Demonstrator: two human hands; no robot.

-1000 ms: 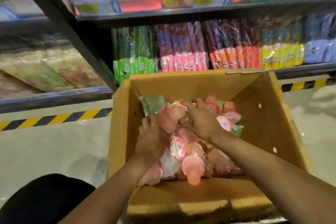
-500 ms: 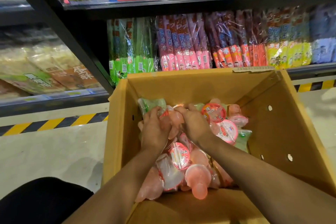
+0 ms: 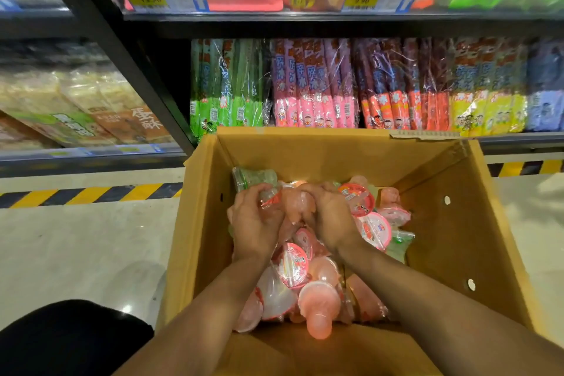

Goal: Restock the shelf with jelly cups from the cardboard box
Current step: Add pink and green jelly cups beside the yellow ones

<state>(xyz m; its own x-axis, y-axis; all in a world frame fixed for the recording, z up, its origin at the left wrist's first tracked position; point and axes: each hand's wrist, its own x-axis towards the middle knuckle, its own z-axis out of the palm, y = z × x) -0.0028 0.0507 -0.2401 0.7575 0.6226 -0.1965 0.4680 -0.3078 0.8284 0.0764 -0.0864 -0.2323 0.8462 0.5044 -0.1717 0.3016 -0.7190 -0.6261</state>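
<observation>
An open cardboard box (image 3: pixel 457 238) stands on the floor in front of the shelf (image 3: pixel 335 20). Inside lies a heap of pink jelly cups (image 3: pixel 290 265) with red-printed lids, plus a few green ones. My left hand (image 3: pixel 254 223) and my right hand (image 3: pixel 331 217) are both down in the box, side by side. Their fingers curl around the same pink jelly cup pack (image 3: pixel 297 203) at the top of the heap. The fingertips are partly hidden by the plastic.
Upright packs of ice pops (image 3: pixel 320 85) in green, pink, red, yellow and blue fill the lower shelf behind the box. Snack bags (image 3: pixel 91 107) lie on the left shelf. A black-yellow striped strip (image 3: pixel 91 194) runs along the floor. My dark-clothed knee (image 3: pixel 61 339) is at bottom left.
My two hands have drawn together onto one pink cup pack at the top of the heap. The view has shifted closer to the shelf and box.
</observation>
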